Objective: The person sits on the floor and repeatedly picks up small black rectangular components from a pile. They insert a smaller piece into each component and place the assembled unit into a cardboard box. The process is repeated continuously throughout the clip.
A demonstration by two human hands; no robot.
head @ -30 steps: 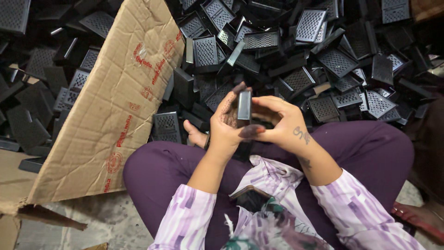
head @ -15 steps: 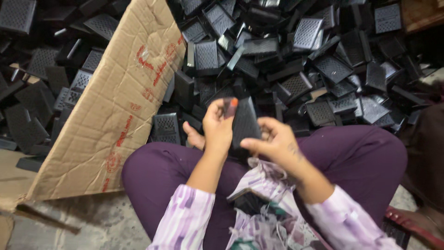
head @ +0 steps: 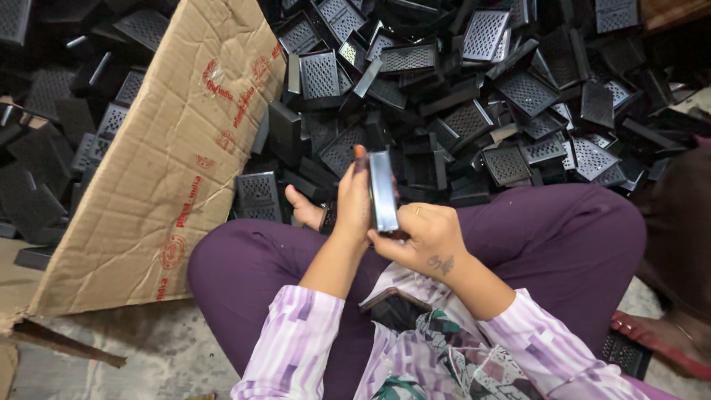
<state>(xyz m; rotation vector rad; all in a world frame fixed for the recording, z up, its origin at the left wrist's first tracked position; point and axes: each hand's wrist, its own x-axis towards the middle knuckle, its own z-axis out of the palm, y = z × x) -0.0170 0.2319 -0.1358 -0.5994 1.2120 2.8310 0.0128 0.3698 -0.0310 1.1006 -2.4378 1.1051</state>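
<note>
Black plastic casing (head: pixel 383 190), slim and rectangular, stands upright on edge between both hands above the person's lap, the left hand (head: pixel 354 201) gripping its far side and the right hand (head: pixel 418 237) clasping its lower end. It looks like a checking or fitting step, so the next move likely calls for steady fingers. A pile of perforated black parts (head: pixel 474 96) lies just beyond, with a cardboard sheet (head: pixel 159 159) leaning at the left.

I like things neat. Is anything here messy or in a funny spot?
Yes. The black perforated parts lie in a jumbled heap, tilted every way. A cardboard sheet leans crookedly against the heap. The left hand and right hand hold one part on edge.
</note>
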